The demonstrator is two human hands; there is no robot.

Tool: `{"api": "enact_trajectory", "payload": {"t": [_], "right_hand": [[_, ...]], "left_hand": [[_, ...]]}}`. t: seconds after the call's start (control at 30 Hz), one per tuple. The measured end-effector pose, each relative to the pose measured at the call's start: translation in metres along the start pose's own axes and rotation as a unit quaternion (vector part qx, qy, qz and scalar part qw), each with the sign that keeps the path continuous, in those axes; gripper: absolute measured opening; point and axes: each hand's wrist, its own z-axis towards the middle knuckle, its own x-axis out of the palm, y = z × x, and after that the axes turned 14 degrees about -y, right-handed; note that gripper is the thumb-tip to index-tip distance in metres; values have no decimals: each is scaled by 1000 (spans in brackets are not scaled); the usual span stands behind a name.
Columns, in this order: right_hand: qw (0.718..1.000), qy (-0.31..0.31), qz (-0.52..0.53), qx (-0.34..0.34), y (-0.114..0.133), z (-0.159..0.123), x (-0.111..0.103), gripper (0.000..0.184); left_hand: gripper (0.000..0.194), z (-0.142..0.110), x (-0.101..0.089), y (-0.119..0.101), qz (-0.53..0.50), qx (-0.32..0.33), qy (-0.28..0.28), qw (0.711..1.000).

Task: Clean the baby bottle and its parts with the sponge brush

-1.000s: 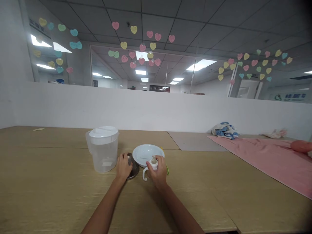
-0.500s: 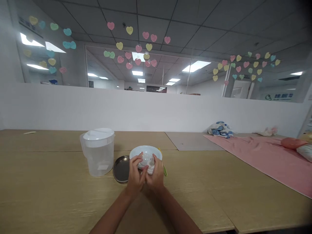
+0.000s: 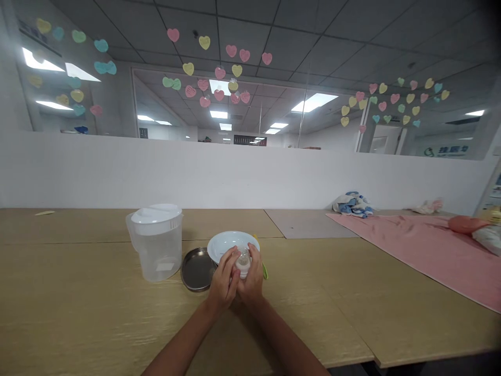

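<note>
Both my hands are wrapped round a small white baby bottle with a teat point(image 3: 243, 259) near the middle of the wooden table point(image 3: 97, 308). My left hand point(image 3: 224, 279) grips its left side and my right hand point(image 3: 251, 279) its right side. Just behind the bottle lies a white plate point(image 3: 225, 242). A round metal dish point(image 3: 197, 269) sits to the left of my hands. A clear plastic jug with a white lid point(image 3: 156, 242) stands further left.
A pink cloth point(image 3: 426, 250) covers the table's right part, with a bundle of blue-white fabric point(image 3: 353, 203) at its far end and soft items point(image 3: 475, 227) at the right edge. A white partition point(image 3: 235, 172) runs behind the table. A yellow-green item pokes out behind my right hand.
My left hand left the metal dish and joined my right hand on the bottle. The bottle's white handle no longer shows. The view shifted slightly.
</note>
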Motion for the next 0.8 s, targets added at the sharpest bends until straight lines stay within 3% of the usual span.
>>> {"api": "enact_trajectory", "payload": {"t": [0.13, 0.4, 0.8], "right_hand": [[999, 22, 9, -39, -4, 0, -2, 42], [1000, 6, -1, -2, -7, -3, -3, 42], [1000, -7, -22, 16, -4, -1, -1, 38]], "left_hand": [[43, -1, 1, -1, -13, -9, 10, 1000], [43, -9, 5, 1, -45, -73, 47, 995], [40, -10, 6, 3, -19, -50, 20, 998]]}}
